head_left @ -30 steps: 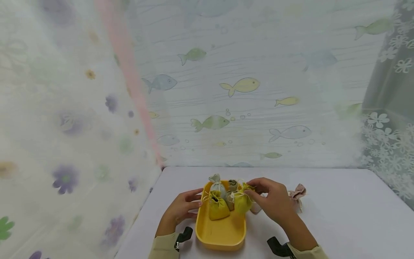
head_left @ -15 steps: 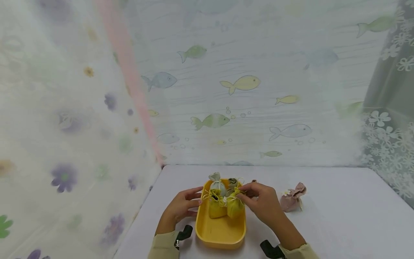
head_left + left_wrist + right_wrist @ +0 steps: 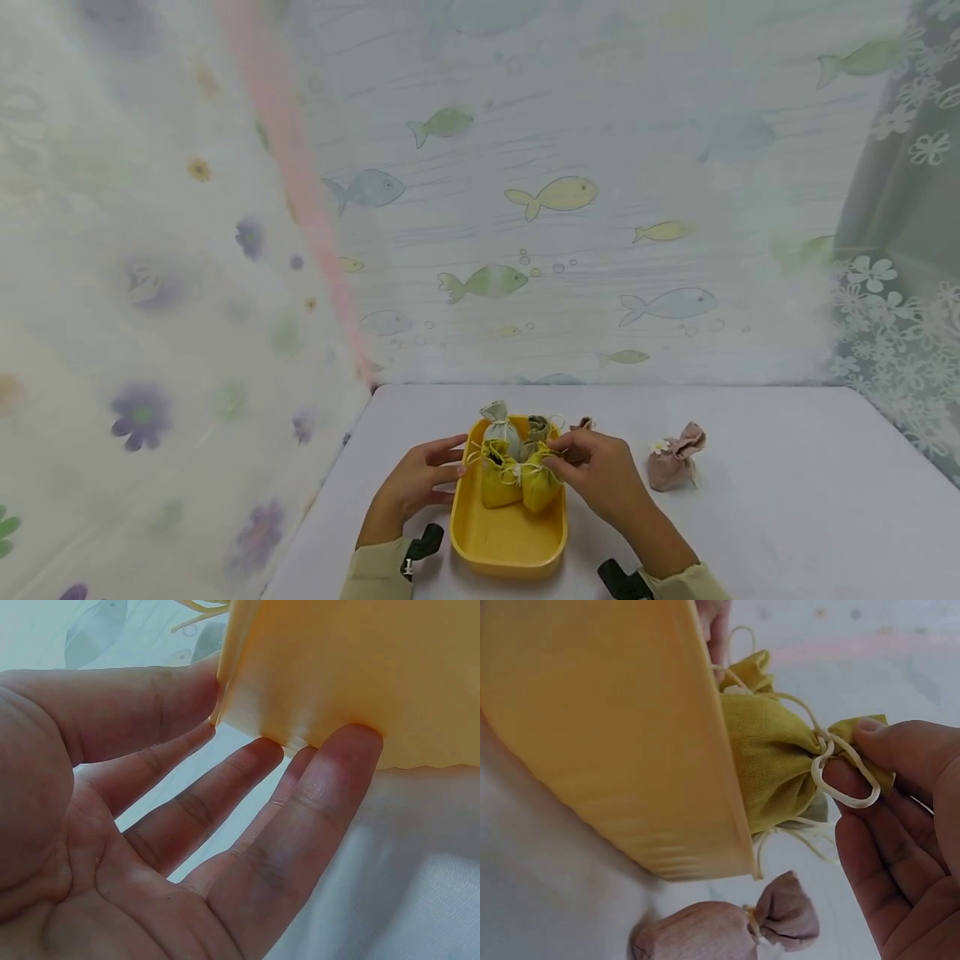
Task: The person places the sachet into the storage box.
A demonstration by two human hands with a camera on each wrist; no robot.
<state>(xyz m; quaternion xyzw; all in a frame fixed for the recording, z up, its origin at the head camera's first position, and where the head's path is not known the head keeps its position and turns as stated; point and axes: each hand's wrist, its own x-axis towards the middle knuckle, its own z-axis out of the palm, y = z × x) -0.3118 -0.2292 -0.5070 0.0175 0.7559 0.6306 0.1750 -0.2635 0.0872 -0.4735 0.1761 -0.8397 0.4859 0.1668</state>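
Note:
A yellow plastic tray stands on the white table with several small drawstring pouches in its far half. My right hand pinches the gathered neck of a yellow-green drawstring pouch between thumb and fingers. That pouch is inside the tray at its right side, beside another yellow pouch. Behind them are a pale grey pouch and an olive pouch. My left hand touches the tray's left side with fingers extended; the left wrist view shows its fingertips against the yellow wall.
A dusty-pink pouch stands on the table right of my right hand. Another pink pouch is mostly hidden behind that hand. White curtains printed with fish and flowers hang behind the table and on the left.
My right hand has moved left and lowered the yellow-green pouch into the tray beside the other yellow one. The pink pouches have come into fuller view. The left hand has stayed at the tray.

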